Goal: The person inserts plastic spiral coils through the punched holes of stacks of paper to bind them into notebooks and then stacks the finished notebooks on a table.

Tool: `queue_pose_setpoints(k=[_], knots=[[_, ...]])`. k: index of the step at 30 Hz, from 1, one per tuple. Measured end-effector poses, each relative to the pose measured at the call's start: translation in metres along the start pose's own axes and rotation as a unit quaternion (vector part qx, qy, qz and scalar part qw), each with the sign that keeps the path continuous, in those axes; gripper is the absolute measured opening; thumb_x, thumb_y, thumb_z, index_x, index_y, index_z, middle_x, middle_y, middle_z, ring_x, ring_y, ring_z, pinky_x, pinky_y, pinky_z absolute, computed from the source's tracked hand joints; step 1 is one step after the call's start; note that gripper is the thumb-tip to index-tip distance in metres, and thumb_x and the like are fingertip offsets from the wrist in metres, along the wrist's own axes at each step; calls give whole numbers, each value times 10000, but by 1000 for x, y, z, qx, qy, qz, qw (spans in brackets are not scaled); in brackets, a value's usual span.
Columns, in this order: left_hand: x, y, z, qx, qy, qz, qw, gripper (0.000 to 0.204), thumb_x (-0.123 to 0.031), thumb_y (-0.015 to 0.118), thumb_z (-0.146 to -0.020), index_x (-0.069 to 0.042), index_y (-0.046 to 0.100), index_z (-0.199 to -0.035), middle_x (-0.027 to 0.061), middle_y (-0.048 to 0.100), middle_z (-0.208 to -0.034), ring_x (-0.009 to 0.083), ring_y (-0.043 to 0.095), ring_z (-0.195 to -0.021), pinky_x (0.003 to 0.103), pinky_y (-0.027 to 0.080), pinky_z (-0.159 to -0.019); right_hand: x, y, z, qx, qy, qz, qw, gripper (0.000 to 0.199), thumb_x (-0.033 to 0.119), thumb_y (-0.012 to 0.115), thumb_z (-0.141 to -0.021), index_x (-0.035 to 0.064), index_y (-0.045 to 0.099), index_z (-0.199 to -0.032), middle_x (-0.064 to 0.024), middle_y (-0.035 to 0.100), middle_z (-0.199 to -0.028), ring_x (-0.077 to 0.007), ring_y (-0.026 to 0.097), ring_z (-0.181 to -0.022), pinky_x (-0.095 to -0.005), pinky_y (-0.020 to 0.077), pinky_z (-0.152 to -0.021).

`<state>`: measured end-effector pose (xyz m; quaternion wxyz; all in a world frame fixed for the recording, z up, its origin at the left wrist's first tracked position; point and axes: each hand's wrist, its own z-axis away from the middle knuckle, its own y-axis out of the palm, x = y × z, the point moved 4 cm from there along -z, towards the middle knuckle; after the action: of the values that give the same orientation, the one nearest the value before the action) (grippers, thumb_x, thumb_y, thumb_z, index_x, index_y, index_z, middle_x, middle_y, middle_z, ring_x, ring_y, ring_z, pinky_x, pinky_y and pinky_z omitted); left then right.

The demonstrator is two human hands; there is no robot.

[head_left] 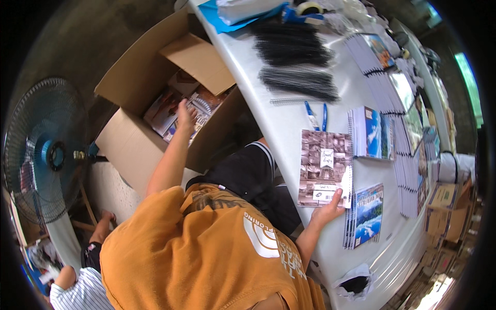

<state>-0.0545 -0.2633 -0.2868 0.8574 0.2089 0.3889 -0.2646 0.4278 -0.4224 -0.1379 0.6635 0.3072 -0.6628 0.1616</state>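
Note:
My right hand (328, 209) grips the lower right corner of a notebook (323, 165) with a brown photo-collage cover, thumb on top. Its coil binding runs down the right side, and it lies over the table near the edge. My left hand (187, 114) reaches into an open cardboard box (132, 150), fingers stretched out above printed covers (163, 111); whether it touches them I cannot tell. Just beyond the notebook lie blue-handled pliers (311, 116). Beside it are two stacks of blue-covered coil notebooks (374, 132), the nearer one (368, 214) close to my right hand.
Black binding coils (297, 82) lie piled on the white table (289, 155). More notebook stacks (405, 137) line its far side, with a tape dispenser (305, 13) at the top. A large fan (51, 150) and another person (82, 287) are at left. Cartons (442, 206) stand at right.

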Motion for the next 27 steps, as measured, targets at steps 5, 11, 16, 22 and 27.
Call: queue_pose_setpoints(k=[5,11,16,22,27], knots=[[11,7,-24,-122,149,-517,834,662,-252,542,-742,4,311,-1307,268,559,-1113,371,532,-1077,399,403,-919,4,3,2,9,-25,-15,1000,298,100,569,-860,-109,516,-1066,-161,594,-998,-196,606,-814,-324,509,-724],[46,-124,-149,-18,-17,-633,773,652,-282,475,-783,49,303,-1318,284,553,-1118,327,551,-1073,370,428,-897,7,8,0,17,-10,-8,1000,294,105,567,-863,-109,520,-1058,-159,590,-999,-187,604,-818,-312,506,-711],[34,-120,-152,62,-66,-660,746,540,-305,477,-782,28,455,-1208,246,574,-1105,348,562,-1044,379,435,-889,6,6,6,9,2,-22,1000,275,83,562,-859,-94,511,-1064,-149,585,-1002,-180,590,-838,-293,496,-724],[-56,-33,-42,-262,314,-358,839,529,-248,479,-794,5,407,-1253,282,538,-1118,396,537,-1029,416,416,-885,13,13,6,16,-12,-20,1000,249,77,552,-868,-88,530,-1053,-130,593,-1006,-160,580,-853,-287,466,-756],[-117,101,116,-1,659,-137,740,427,-193,465,-881,27,411,-1243,106,560,-870,189,519,-750,294,426,-697,25,5,8,52,-19,55,997,200,83,572,-860,-60,580,-999,-83,623,-931,-127,575,-803,-261,455,-718]])
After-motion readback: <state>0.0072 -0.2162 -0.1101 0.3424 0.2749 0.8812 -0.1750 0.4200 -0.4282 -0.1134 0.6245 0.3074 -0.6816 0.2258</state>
